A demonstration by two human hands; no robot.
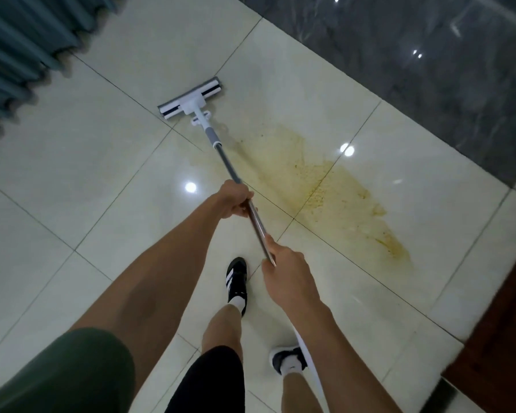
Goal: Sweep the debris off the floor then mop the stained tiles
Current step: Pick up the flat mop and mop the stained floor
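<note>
While the flat mop head (pixel 190 98) sits on the cream tiles (pixel 72 162) just left of the yellow stain (pixel 325 186), left hand (pixel 234 201) and right hand (pixel 283 263) both wrap fingers round the metal handle (pixel 245 195).

Glossy cream tiled floor (pixel 87 180) reflecting ceiling lights. Yellowish stain (pixel 325 186) spreading diagonally across several tiles. Flat mop head (pixel 190 98) lying on floor just left of stain's far end. Two shoes (pixel 237 281) standing on near tiles. Dark marble strip (pixel 429 70) bordering beyond.
</note>
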